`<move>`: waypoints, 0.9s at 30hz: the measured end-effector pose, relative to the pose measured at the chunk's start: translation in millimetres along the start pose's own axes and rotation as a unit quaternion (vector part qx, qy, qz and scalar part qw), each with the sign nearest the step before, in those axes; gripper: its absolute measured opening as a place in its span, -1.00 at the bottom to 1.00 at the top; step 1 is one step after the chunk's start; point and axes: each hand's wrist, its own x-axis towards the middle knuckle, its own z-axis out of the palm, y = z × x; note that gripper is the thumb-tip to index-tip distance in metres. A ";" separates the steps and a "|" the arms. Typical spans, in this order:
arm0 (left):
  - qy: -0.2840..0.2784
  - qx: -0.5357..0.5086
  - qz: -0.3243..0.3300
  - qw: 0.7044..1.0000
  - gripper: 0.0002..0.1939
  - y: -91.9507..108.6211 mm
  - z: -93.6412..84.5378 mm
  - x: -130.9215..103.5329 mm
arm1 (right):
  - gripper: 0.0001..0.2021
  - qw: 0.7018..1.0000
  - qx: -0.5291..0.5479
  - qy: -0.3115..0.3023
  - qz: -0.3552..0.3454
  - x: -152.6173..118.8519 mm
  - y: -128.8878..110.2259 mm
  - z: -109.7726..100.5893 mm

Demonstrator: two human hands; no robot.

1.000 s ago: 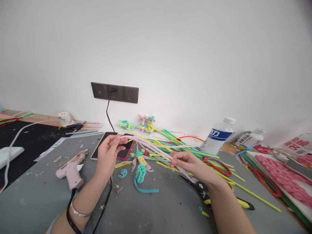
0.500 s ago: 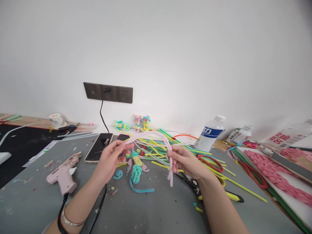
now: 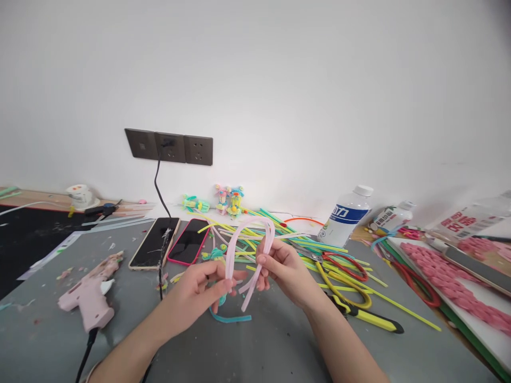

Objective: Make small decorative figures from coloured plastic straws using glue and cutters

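Pale pink fuzzy stems [image 3: 232, 246] arch between my two hands in a narrow upside-down U. My left hand [image 3: 203, 290] pinches their left side between thumb and fingers. On the right side, my right hand [image 3: 282, 271] grips them near the lower part, and their loose ends hang down towards the left. Behind my left hand lies a small teal and yellow figure, partly hidden, with a blue curved strip [image 3: 233, 319] below it. Many yellow, green and teal stems [image 3: 383, 301] lie in a pile behind and right of my hands.
A pink glue gun [image 3: 90, 300] and two phones [image 3: 154, 244] lie at the left. Yellow-handled pliers [image 3: 373, 318], red-handled scissors [image 3: 347, 266] and a bottle [image 3: 345, 218] are at the right. Small figures [image 3: 229, 201] stand by the wall; a black cable runs down from the socket.
My left hand has moved right and down, closer to my right hand, and the pink stems are bent into a tighter arch. The pink-edged phone is now uncovered. The view has shifted slightly.
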 end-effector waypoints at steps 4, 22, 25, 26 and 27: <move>-0.041 -0.001 -0.017 0.999 -0.78 -1.0 4.9 -3.2 | -0.71 1.000 -0.006 -0.022 0.004 0.0 1.6 3.1; -0.042 0.009 -0.079 0.996 -0.69 -0.5 10.5 -5.4 | -0.69 0.999 0.039 -0.012 -0.018 4.3 11.2 6.2; -0.079 0.018 -0.100 0.992 -0.66 -0.5 13.4 -8.0 | -0.67 0.997 0.059 -0.026 -0.030 4.5 10.4 10.5; -0.094 0.017 -0.104 0.990 -0.64 -0.7 14.8 -9.2 | -0.66 0.997 0.068 -0.025 -0.034 4.4 10.0 11.4; -0.107 0.014 -0.108 0.988 -0.62 -1.0 16.3 -10.4 | -0.64 0.996 0.076 -0.024 -0.037 4.3 9.5 11.9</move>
